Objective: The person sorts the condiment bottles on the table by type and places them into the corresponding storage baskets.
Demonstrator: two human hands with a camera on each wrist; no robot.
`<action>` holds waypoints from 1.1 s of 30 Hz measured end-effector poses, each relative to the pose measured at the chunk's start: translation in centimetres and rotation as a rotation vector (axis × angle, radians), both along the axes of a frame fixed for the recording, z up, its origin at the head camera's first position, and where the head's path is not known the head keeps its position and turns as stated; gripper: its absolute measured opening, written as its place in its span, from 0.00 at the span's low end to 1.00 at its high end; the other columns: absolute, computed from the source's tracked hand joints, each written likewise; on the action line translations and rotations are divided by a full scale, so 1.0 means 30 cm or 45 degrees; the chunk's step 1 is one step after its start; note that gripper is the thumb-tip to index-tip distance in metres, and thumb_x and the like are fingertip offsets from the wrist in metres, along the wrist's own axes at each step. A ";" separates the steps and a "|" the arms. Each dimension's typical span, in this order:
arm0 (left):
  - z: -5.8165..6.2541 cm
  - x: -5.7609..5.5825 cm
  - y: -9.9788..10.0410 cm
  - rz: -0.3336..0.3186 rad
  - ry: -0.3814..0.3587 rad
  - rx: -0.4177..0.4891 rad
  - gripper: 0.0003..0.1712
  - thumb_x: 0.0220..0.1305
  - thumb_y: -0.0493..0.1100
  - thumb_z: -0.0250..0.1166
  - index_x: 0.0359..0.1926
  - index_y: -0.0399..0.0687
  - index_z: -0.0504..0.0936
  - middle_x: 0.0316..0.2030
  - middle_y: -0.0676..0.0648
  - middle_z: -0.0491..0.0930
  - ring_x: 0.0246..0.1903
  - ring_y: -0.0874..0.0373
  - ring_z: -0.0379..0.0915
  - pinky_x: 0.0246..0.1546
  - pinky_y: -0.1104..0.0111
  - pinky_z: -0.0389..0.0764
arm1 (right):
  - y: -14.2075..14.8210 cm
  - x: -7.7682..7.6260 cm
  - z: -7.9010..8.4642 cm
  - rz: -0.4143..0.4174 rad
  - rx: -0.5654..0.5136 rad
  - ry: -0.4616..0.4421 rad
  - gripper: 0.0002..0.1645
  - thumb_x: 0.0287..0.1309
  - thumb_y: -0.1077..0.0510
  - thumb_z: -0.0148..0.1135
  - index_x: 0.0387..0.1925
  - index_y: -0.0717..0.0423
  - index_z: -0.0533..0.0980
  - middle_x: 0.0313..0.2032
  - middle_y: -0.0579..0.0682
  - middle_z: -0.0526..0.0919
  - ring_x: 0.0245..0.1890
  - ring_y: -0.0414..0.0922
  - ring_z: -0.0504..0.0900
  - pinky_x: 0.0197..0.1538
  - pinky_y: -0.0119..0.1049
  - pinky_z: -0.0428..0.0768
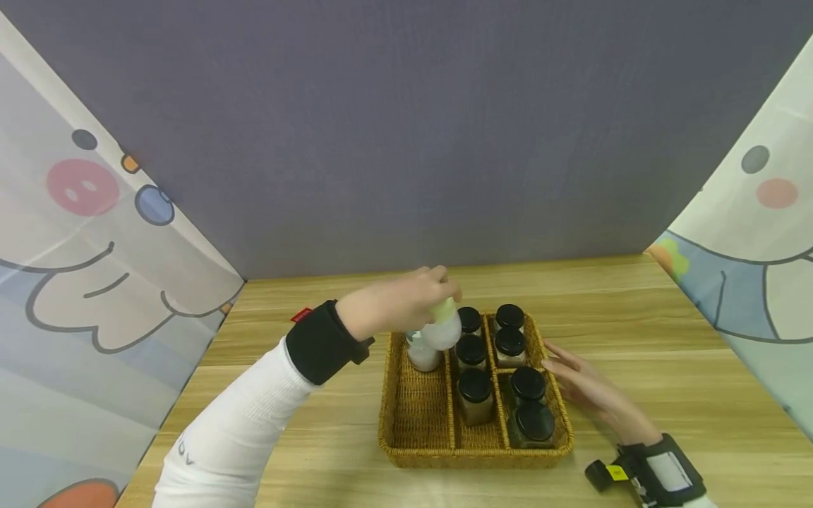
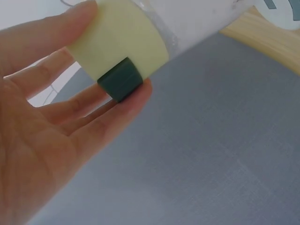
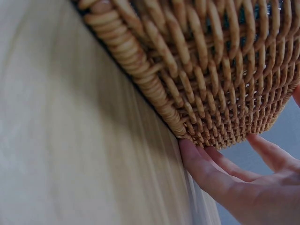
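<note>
My left hand (image 1: 413, 300) grips a jar (image 1: 444, 333) by its pale yellow lid, above the left compartment of a wicker basket (image 1: 483, 460). The jar is tilted and looks whitish. In the left wrist view, thumb and fingers hold the yellow lid (image 2: 124, 35), and a dark green tab (image 2: 121, 79) shows on its side. Beneath it, a second whitish jar (image 1: 423, 358) stands at the far end of that compartment, partly hidden. Against the basket's right side, my right hand (image 1: 587, 386) rests its fingertips; the right wrist view shows them touching the woven wall (image 3: 225, 93) low down.
Several black-lidded jars stand in the basket's middle compartment (image 1: 474, 395) and right compartments (image 1: 530, 409). The basket is on a wooden table (image 1: 305, 423). A grey panel (image 1: 406, 141) rises behind, with cartoon-printed cloth (image 1: 76, 282) at the sides. A small red tag (image 1: 300, 315) lies at the left.
</note>
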State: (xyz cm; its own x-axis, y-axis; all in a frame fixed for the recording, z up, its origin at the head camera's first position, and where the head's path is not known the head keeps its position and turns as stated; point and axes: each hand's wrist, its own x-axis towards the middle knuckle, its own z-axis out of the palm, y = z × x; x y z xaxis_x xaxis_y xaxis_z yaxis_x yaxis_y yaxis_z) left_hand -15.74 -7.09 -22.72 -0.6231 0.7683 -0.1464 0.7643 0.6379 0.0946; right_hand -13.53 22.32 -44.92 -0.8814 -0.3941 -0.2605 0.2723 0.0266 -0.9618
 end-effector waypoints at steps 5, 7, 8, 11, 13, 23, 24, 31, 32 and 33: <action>-0.009 0.014 -0.010 -0.076 0.042 0.047 0.21 0.48 0.28 0.61 0.46 0.43 0.74 0.40 0.43 0.70 0.40 0.52 0.68 0.41 0.68 0.75 | -0.003 0.000 0.002 -0.012 0.002 -0.006 0.43 0.61 0.51 0.48 0.67 0.61 0.36 0.65 0.66 0.29 0.63 0.64 0.34 0.60 0.61 0.42; -0.009 0.021 -0.016 -0.083 0.033 0.052 0.20 0.49 0.28 0.61 0.46 0.42 0.74 0.39 0.43 0.69 0.39 0.52 0.69 0.40 0.69 0.75 | -0.004 0.000 0.002 -0.012 0.007 -0.004 0.43 0.61 0.51 0.48 0.67 0.61 0.36 0.65 0.67 0.30 0.63 0.65 0.35 0.59 0.61 0.42; -0.009 0.025 -0.018 -0.079 0.022 0.054 0.20 0.49 0.28 0.61 0.46 0.42 0.74 0.39 0.43 0.69 0.39 0.53 0.69 0.39 0.70 0.75 | -0.004 0.000 0.003 -0.010 0.011 -0.003 0.43 0.61 0.51 0.48 0.67 0.61 0.36 0.65 0.67 0.30 0.63 0.65 0.35 0.59 0.61 0.42; -0.011 0.038 -0.025 -0.062 -0.010 0.053 0.21 0.49 0.27 0.60 0.46 0.43 0.73 0.40 0.43 0.68 0.37 0.54 0.69 0.34 0.72 0.75 | -0.005 -0.001 0.003 -0.005 0.014 0.005 0.44 0.61 0.51 0.48 0.67 0.61 0.36 0.64 0.68 0.32 0.63 0.65 0.35 0.59 0.61 0.41; -0.015 0.046 -0.029 -0.061 -0.013 0.057 0.22 0.49 0.26 0.60 0.47 0.44 0.73 0.40 0.42 0.68 0.35 0.55 0.68 0.30 0.74 0.74 | -0.004 -0.001 0.004 0.004 0.017 0.012 0.44 0.61 0.50 0.47 0.67 0.61 0.36 0.64 0.69 0.32 0.63 0.66 0.35 0.59 0.62 0.41; -0.041 0.086 -0.055 -0.101 0.098 0.019 0.20 0.47 0.31 0.64 0.45 0.44 0.74 0.36 0.44 0.71 0.35 0.55 0.69 0.34 0.73 0.75 | -0.004 -0.002 0.004 0.017 0.022 0.017 0.44 0.61 0.50 0.47 0.66 0.61 0.35 0.64 0.71 0.32 0.62 0.66 0.34 0.58 0.63 0.41; -0.044 0.089 -0.057 -0.091 0.091 0.017 0.20 0.48 0.31 0.64 0.44 0.45 0.74 0.36 0.45 0.71 0.35 0.55 0.69 0.34 0.73 0.75 | -0.004 -0.002 0.003 0.014 0.023 0.016 0.44 0.61 0.50 0.47 0.66 0.61 0.35 0.64 0.70 0.32 0.62 0.66 0.34 0.59 0.63 0.41; -0.058 0.104 -0.058 0.000 0.008 -0.031 0.21 0.50 0.33 0.64 0.48 0.45 0.75 0.47 0.39 0.70 0.44 0.51 0.70 0.39 0.71 0.76 | -0.002 0.002 0.005 0.005 0.040 0.013 0.43 0.61 0.50 0.47 0.67 0.60 0.36 0.64 0.69 0.32 0.62 0.66 0.35 0.58 0.63 0.41; -0.061 0.106 -0.058 0.013 0.000 -0.039 0.22 0.50 0.34 0.64 0.49 0.45 0.74 0.49 0.38 0.69 0.46 0.50 0.69 0.41 0.70 0.76 | -0.002 0.002 0.005 0.006 0.041 0.012 0.43 0.61 0.50 0.47 0.67 0.60 0.36 0.64 0.69 0.32 0.62 0.66 0.35 0.58 0.63 0.40; -0.062 0.106 -0.057 0.028 -0.012 -0.045 0.23 0.51 0.34 0.64 0.50 0.44 0.73 0.51 0.37 0.68 0.48 0.49 0.69 0.42 0.69 0.76 | -0.002 0.002 0.007 0.007 0.044 0.010 0.43 0.61 0.50 0.47 0.67 0.60 0.36 0.64 0.69 0.31 0.62 0.66 0.35 0.58 0.63 0.41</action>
State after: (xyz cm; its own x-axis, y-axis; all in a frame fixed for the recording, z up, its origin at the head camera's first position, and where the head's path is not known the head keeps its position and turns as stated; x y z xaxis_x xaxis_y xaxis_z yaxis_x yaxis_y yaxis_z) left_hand -12.56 -8.81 -24.58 -0.6380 0.7489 -0.1792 0.7495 0.6573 0.0783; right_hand -13.47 22.27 -44.72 -0.8814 -0.3895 -0.2673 0.2648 0.0612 -0.9624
